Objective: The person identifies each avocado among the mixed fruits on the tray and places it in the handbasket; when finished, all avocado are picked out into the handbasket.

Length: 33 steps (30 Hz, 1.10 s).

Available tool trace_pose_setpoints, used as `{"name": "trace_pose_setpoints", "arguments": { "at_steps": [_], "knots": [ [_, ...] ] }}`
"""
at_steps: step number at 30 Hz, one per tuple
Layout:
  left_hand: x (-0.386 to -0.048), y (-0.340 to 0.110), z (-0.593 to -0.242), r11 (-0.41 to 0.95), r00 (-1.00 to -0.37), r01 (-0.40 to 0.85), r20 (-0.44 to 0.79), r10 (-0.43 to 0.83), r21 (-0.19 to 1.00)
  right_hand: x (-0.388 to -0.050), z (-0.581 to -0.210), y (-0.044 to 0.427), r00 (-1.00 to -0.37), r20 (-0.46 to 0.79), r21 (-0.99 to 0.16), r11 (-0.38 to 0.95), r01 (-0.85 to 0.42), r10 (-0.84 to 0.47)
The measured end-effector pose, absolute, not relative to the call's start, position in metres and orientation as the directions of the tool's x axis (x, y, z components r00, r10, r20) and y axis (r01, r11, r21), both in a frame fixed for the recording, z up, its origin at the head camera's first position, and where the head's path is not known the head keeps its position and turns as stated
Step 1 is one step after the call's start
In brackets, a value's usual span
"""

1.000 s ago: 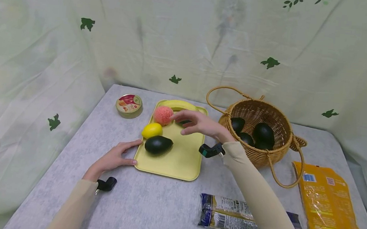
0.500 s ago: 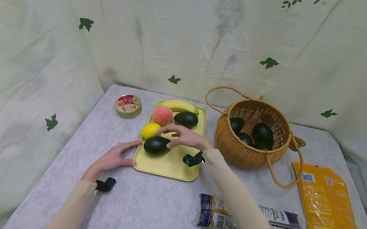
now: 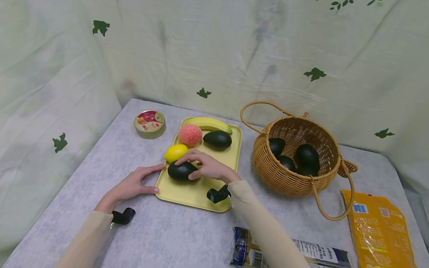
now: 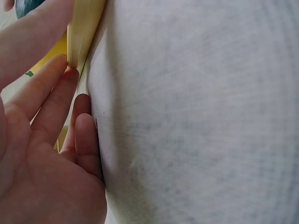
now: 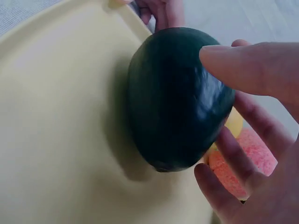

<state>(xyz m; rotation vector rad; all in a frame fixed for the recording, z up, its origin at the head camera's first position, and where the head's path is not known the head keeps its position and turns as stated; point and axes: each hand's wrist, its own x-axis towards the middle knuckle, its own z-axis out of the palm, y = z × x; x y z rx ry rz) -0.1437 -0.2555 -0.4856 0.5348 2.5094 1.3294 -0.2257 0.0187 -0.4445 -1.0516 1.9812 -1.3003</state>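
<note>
In the head view, a yellow tray (image 3: 193, 196) holds a dark green avocado (image 3: 178, 172) near its left side. My right hand (image 3: 213, 168) grips this avocado from above; the right wrist view shows the thumb on one side of the avocado (image 5: 177, 102) and fingers curved round the other. My left hand (image 3: 129, 186) touches the tray's left edge with thumb and fingers spread. In the left wrist view, fingertips of the left hand (image 4: 51, 154) rest against the tray rim (image 4: 84, 35). A lemon (image 3: 176, 152) lies just behind the gripped avocado.
Farther back on the tray are a pink ball (image 3: 189, 135), a banana (image 3: 209, 123) and another avocado (image 3: 218, 140). A wicker basket (image 3: 276, 174) with several avocados stands right. A round tin (image 3: 150, 124), an orange bag (image 3: 386, 241) and a blue packet (image 3: 331, 266) lie around.
My right hand has moved down and left from above the back avocado to the front one and now grips it. My left hand has stayed at the tray edge.
</note>
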Motion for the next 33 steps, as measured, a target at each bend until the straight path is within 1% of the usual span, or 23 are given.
{"name": "trace_pose_setpoints", "arguments": {
  "at_steps": [4, 8, 10, 14, 19, 24, 27, 31, 33],
  "knots": [
    [-0.142, -0.255, -0.485, 0.527, -0.904, 0.202, -0.05, 0.425, 0.826, -0.221, -0.446, 0.017, -0.582, -0.084, -0.911, 0.299, -0.284, -0.809],
    [-0.142, -0.255, -0.486, 0.521, -0.903, 0.211, -0.038, 0.428, 0.827, -0.218, -0.447, 0.016, -0.597, -0.118, -0.904, 0.335, -0.266, -0.793],
    [-0.142, -0.255, -0.486, 0.519, -0.904, 0.209, -0.039, 0.426, 0.829, -0.218, -0.448, 0.016, -0.595, -0.111, -0.903, 0.331, -0.274, -0.796],
    [-0.143, -0.256, -0.487, 0.519, -0.907, 0.184, -0.06, 0.418, 0.835, -0.219, -0.448, 0.017, -0.571, -0.096, -0.906, 0.309, -0.289, -0.815],
    [-0.144, -0.257, -0.488, 0.538, -0.908, 0.163, -0.088, 0.41, 0.827, -0.222, -0.442, 0.025, -0.551, -0.1, -0.922, 0.285, -0.261, -0.829],
    [-0.145, -0.257, -0.49, 0.526, -0.905, 0.166, -0.082, 0.417, 0.834, -0.227, -0.423, 0.041, -0.547, -0.056, -0.94, 0.228, -0.252, -0.835],
    [-0.145, -0.257, -0.49, 0.522, -0.904, 0.171, -0.078, 0.421, 0.836, -0.231, -0.406, 0.054, -0.553, -0.039, -0.946, 0.209, -0.249, -0.832],
    [-0.144, -0.257, -0.489, 0.525, -0.903, 0.175, -0.077, 0.423, 0.833, -0.239, -0.378, 0.076, -0.587, -0.061, -0.95, 0.228, -0.215, -0.808],
    [-0.145, -0.258, -0.489, 0.523, -0.902, 0.18, -0.073, 0.427, 0.833, -0.243, -0.365, 0.089, -0.617, -0.078, -0.946, 0.254, -0.203, -0.783]
  ]
}}
